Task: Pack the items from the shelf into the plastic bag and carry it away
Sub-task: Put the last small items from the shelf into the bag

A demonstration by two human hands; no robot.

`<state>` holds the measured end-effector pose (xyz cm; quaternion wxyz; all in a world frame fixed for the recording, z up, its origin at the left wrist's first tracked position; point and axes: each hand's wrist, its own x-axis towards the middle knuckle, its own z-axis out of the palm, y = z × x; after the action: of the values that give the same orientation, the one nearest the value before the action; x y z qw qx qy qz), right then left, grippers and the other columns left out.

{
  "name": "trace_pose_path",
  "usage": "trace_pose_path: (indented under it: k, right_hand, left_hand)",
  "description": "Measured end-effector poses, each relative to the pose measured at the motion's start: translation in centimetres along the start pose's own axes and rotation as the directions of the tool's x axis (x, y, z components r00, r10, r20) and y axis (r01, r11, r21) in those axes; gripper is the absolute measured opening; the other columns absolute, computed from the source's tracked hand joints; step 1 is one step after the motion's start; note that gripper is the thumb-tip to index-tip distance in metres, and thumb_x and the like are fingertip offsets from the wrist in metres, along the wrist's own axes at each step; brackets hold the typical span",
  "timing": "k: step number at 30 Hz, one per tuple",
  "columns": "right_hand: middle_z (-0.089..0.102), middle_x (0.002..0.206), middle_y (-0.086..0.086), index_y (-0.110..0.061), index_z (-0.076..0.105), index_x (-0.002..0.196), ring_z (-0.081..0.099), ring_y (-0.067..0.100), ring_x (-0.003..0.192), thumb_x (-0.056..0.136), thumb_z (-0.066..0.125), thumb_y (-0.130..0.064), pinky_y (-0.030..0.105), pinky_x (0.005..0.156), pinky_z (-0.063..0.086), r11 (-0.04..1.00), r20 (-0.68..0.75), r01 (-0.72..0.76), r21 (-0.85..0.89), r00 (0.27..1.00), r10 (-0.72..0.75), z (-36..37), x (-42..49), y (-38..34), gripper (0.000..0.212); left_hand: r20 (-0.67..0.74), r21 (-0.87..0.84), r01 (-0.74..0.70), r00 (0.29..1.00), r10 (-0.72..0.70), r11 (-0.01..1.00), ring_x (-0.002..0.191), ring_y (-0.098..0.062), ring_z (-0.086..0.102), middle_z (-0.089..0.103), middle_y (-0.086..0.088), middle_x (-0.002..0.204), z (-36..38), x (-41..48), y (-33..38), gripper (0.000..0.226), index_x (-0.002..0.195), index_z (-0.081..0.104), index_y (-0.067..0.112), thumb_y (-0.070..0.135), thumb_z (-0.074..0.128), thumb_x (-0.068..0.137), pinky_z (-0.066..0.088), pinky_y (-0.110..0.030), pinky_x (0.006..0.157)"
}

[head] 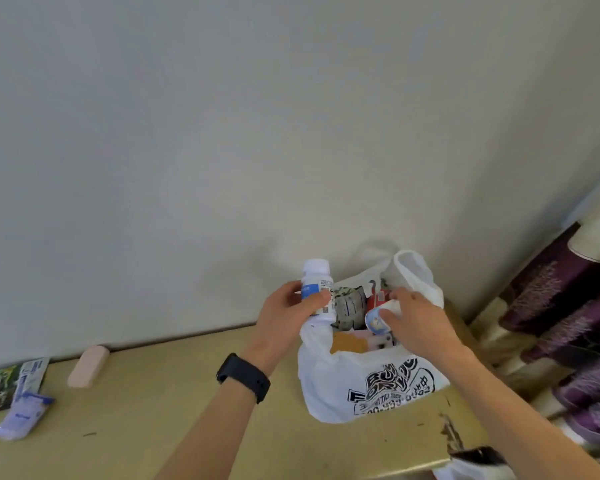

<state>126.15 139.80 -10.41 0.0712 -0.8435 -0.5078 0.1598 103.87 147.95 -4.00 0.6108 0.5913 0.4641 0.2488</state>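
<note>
My left hand (pixel 288 313) clasps the white bottle (pixel 315 282) at the plastic bag (pixel 336 379) rim; my right hand (pixel 414 323) grips a small cup (pixel 376 321) inside, probably clearing room.

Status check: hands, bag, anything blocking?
Left hand grips white bottle at bag mouth. Right hand holds small cup inside bag. Pink case, packets unpacked on shelf.

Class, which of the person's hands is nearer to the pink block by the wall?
Left. The left hand, gripping a white bottle, is right of the pink block; the right hand is farther right, holding a small cup in the plastic bag.
</note>
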Motion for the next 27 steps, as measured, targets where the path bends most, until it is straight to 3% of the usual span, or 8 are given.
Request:
trace_pose_path:
  k: [6,10,13,15,19,22,25,27]
  right_hand:
    - [0.045,0.143,0.020,-0.008,0.019,0.151,0.053,0.035,0.123,0.098,0.050,-0.034,0.043,0.099,0.044,0.983,0.189,-0.156,0.096,0.973,0.136,4.1,2.5,-1.1,0.067]
    - [0.068,0.118,0.005,-0.022,0.058,0.120,0.064,0.020,0.098,0.102,0.043,-0.029,0.033,0.087,0.050,0.956,0.154,-0.085,0.279,0.987,0.043,3.1,0.8,-1.2,0.025]
    - [0.073,0.102,0.001,-0.021,0.064,0.105,0.070,0.015,0.078,0.102,0.045,-0.037,0.031,0.068,0.057,0.620,0.059,-0.050,0.783,0.998,0.005,-0.6,-1.7,-2.4,0.024]
    - [0.072,0.099,0.000,-0.024,0.064,0.111,0.072,0.018,0.075,0.101,0.045,-0.042,0.025,0.061,0.057,0.456,0.078,-0.028,0.890,0.993,-0.092,-3.2,-3.3,-2.8,0.028]
    - [0.070,0.097,-0.010,-0.034,0.062,0.113,0.069,0.002,0.083,0.089,0.063,-0.051,0.018,0.067,0.055,0.645,0.001,0.144,0.750,0.976,-0.219,-4.5,-4.3,-2.7,0.029]
    - [0.068,0.089,-0.014,-0.033,0.063,0.109,0.064,-0.006,0.074,0.087,0.069,-0.045,0.011,0.062,0.048,0.682,-0.012,0.166,0.712,0.974,-0.225,-4.6,-4.4,-2.3,0.026]
    - [0.069,0.093,-0.007,-0.028,0.064,0.108,0.067,0.005,0.076,0.087,0.072,-0.039,0.026,0.068,0.056,0.654,-0.065,0.133,0.744,0.990,-0.127,-4.4,-4.0,-0.3,0.026]
    - [0.068,0.103,-0.007,-0.028,0.060,0.114,0.067,0.008,0.082,0.088,0.069,-0.043,0.022,0.068,0.053,0.761,-0.135,0.094,0.642,0.991,-0.009,-4.2,-3.3,0.9,0.032]
  left_hand:
    - [-0.045,0.194,-0.031,0.998,0.040,0.981,0.085,-0.007,0.069,0.073,0.011,0.092,2.8,0.1,-0.2,0.031,0.099,0.068,0.030,0.050,0.071,0.075,0.055,-0.031,0.082]
    - [0.000,0.344,-0.126,0.991,0.134,0.931,0.082,0.009,0.063,0.068,0.021,0.096,3.1,-0.9,-0.4,0.035,0.109,0.061,0.038,0.041,0.076,0.078,0.045,-0.006,0.068]
    - [0.057,0.467,-0.181,0.983,0.175,0.866,0.080,0.007,0.063,0.066,0.022,0.099,3.0,-1.1,-1.0,0.047,0.118,0.057,0.040,0.045,0.076,0.075,0.046,-0.008,0.067]
    - [0.109,0.568,-0.223,0.975,0.196,0.792,0.080,0.004,0.063,0.066,0.022,0.100,3.2,-1.1,-1.2,0.052,0.121,0.055,0.041,0.051,0.073,0.073,0.052,-0.018,0.073]
    - [0.179,0.641,-0.304,0.952,0.248,0.705,0.082,0.001,0.063,0.068,0.021,0.097,4.2,-1.2,-0.7,0.053,0.119,0.055,0.043,0.059,0.070,0.071,0.053,-0.025,0.078]
    - [0.220,0.661,-0.334,0.942,0.252,0.672,0.078,0.002,0.059,0.066,0.022,0.103,4.3,-1.2,-0.8,0.058,0.124,0.053,0.043,0.063,0.069,0.071,0.050,-0.025,0.082]
    - [0.192,0.615,-0.303,0.953,0.234,0.728,0.076,0.004,0.056,0.060,0.025,0.113,3.6,-1.4,-1.5,0.058,0.129,0.050,0.045,0.063,0.067,0.076,0.046,-0.019,0.081]
    - [0.171,0.637,-0.299,0.954,0.248,0.710,0.084,0.003,0.058,0.060,0.024,0.110,2.9,-1.5,-2.2,0.043,0.124,0.055,0.042,0.053,0.065,0.084,0.044,-0.014,0.080]
